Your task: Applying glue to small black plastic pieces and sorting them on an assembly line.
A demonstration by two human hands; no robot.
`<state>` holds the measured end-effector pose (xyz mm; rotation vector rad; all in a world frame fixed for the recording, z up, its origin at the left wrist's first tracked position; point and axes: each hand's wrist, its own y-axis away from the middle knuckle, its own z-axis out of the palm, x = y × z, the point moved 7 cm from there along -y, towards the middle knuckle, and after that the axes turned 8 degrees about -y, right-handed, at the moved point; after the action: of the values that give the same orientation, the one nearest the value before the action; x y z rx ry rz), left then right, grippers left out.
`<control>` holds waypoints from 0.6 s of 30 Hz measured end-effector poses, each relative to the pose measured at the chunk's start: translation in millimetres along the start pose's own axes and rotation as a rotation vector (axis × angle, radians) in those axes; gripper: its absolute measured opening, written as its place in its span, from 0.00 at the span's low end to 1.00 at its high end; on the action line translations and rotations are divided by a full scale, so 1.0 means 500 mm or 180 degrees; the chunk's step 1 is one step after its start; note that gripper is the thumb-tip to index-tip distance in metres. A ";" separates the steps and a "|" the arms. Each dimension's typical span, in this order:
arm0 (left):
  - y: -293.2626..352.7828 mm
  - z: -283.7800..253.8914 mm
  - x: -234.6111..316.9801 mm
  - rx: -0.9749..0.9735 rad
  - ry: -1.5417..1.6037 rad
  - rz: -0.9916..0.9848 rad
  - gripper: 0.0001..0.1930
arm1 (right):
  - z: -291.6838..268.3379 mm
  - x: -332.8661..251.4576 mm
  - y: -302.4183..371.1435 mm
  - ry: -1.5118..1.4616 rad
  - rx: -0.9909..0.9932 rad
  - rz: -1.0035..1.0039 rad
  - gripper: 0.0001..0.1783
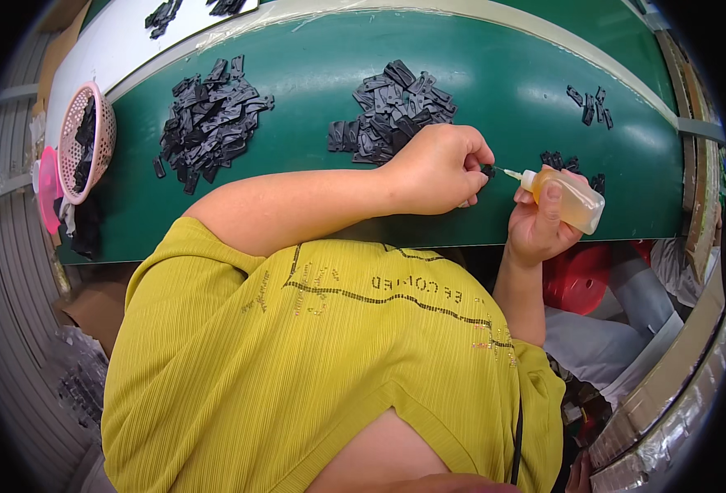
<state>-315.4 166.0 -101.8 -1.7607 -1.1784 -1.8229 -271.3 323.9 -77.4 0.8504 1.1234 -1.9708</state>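
Observation:
My left hand (441, 168) is closed in a pinch on a small black plastic part (488, 171), mostly hidden by the fingers. Wrapped round a clear squeeze bottle (575, 200) of amber liquid is my right hand (544, 218). The bottle lies tilted, its thin needle tip (508, 173) pointing left at the black part; whether the two touch I cannot tell. Just beyond my left hand lies a heap of flat black parts (400, 107). A few more black parts (560, 160) lie behind the bottle.
Another heap of black parts (211, 119) covers the left of the green table (314, 49). A small group of parts (591, 105) lies at the far right. A pink basket (107, 135) leans at the left edge. A red stool (581, 283) stands below the table at right.

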 end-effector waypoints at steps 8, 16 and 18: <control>0.002 -0.001 -0.003 0.0079 -0.0177 0.0158 0.11 | 0.005 0.001 0.001 0.0110 -0.0110 0.0038 0.12; 0.001 -0.004 -0.001 0.0071 -0.0167 0.0144 0.10 | 0.008 0.003 0.000 0.0134 -0.0057 0.0104 0.12; 0.001 -0.004 -0.002 0.0060 -0.0153 0.0128 0.10 | 0.009 0.004 0.001 0.0140 -0.0026 0.0135 0.12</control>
<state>-316.2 164.0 -102.7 -1.8139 -1.1657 -1.7504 -272.7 319.3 -77.6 0.9101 1.1288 -1.9198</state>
